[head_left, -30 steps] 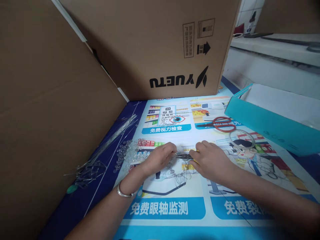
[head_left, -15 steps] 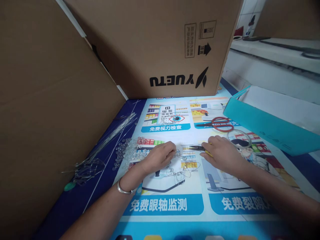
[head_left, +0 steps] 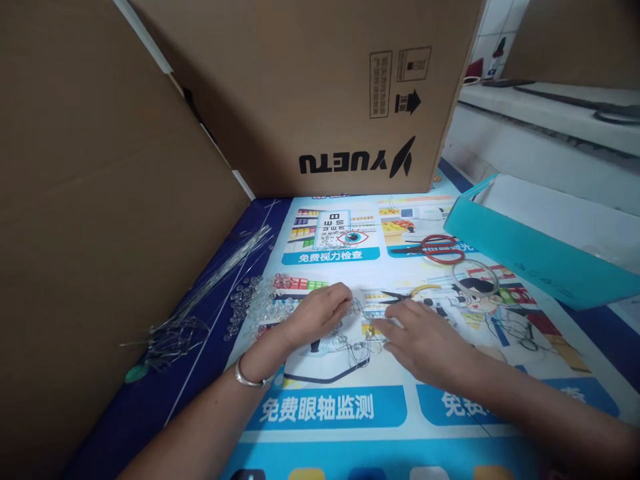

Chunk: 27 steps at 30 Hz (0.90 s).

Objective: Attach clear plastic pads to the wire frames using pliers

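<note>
My left hand [head_left: 320, 313] rests on the printed mat with its fingers curled, pinching a thin wire piece strung with clear beads [head_left: 350, 343]. My right hand [head_left: 423, 340] lies flat beside it, fingers stretched toward the same wire piece and holding nothing. Small yellow-handled pliers [head_left: 413, 295] lie on the mat just beyond my right fingers. A heap of clear beads [head_left: 257, 303] sits left of my left hand. A silver bangle [head_left: 247, 380] circles my left wrist.
Large cardboard boxes [head_left: 320, 93] wall the left and back. A bundle of wires [head_left: 210, 287] lies by the left box. Red-handled scissors [head_left: 440, 248], a clear ring [head_left: 475, 277] and a teal box [head_left: 530, 257] sit at the right on the mat [head_left: 325, 407].
My right hand has set the pliers down on the mat and come back toward the wire piece, now open. My left hand has stayed put.
</note>
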{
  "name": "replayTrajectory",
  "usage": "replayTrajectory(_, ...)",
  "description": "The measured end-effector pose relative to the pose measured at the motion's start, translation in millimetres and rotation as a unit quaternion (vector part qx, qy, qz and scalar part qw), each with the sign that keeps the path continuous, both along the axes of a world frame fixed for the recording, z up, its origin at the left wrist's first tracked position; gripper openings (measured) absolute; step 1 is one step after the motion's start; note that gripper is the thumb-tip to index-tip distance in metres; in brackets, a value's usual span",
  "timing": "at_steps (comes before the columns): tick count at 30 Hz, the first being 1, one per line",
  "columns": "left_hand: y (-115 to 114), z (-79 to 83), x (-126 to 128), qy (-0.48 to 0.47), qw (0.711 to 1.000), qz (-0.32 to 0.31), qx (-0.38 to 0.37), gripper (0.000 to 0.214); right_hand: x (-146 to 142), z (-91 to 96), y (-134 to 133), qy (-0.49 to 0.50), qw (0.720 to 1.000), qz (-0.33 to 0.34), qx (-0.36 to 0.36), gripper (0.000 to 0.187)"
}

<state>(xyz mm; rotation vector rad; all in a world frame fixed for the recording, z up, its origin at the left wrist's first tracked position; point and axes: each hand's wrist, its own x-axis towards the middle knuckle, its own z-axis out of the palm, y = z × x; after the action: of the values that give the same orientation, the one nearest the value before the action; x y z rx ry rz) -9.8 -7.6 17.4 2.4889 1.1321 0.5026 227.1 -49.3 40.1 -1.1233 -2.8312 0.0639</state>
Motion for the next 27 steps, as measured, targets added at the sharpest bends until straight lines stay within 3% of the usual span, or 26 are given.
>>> replayTrajectory(9,2,-10.1,-4,-0.047,0.999,-0.025,0.008,0.014,-9,-12.1,-4,-0.022,0.998,0.056,0.003,0.033)
replayTrajectory(27,-5,-6.9,-1,-0.177,0.976,-0.106,0.077,0.011,3,-12.3,-5,0.002,0.987,0.129,0.092,0.03)
